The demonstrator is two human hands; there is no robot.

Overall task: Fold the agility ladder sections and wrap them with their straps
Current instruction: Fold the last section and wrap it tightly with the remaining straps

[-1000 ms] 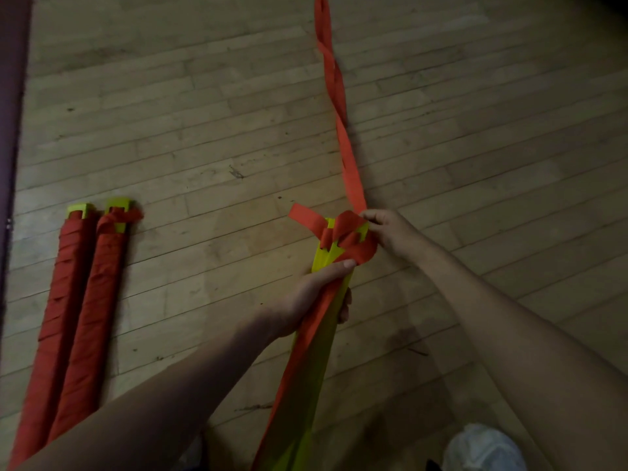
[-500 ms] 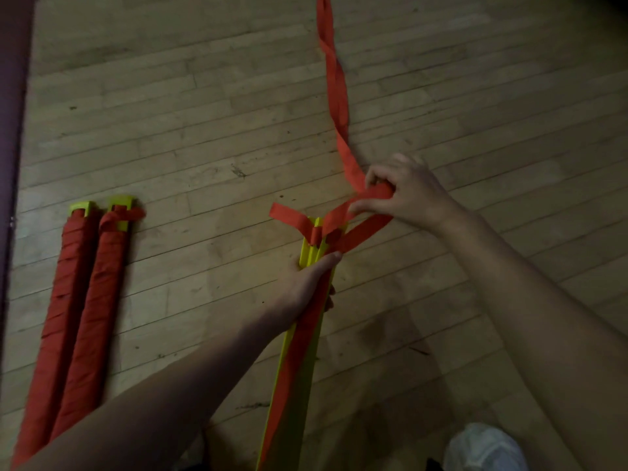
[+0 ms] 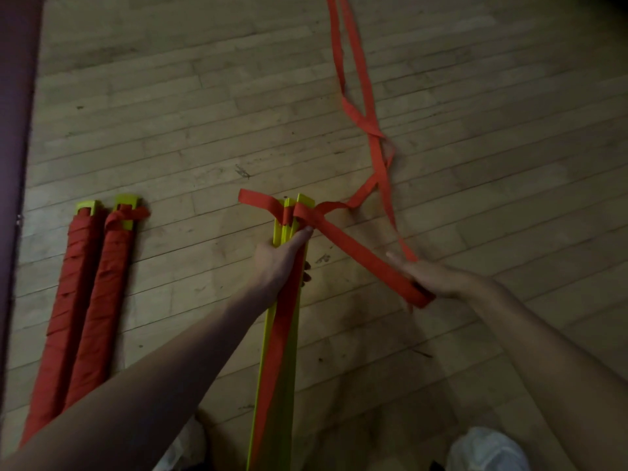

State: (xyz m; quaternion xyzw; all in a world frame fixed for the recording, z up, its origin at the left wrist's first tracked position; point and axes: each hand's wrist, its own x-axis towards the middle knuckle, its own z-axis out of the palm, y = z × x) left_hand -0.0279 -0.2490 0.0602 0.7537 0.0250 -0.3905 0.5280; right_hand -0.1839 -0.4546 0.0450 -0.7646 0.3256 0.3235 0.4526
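The folded rung stack (image 3: 290, 368) is gripped just below its top by the left hand (image 3: 280, 263), with the thumb pressed beside the strap (image 3: 356, 256) knotted there. Right of the stack, the strap is drawn taut round the outstretched right hand (image 3: 431, 277); whether it is pinched cannot be told. If tension is lost, the knot may be loosened, and twists lying beyond the stack's top may be wound in.

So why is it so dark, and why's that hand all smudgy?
Head view: dim light, darkest in the corners; the right hand at the strap is smeared by motion; the left hand gripping the yellow ladder section looks sharper.
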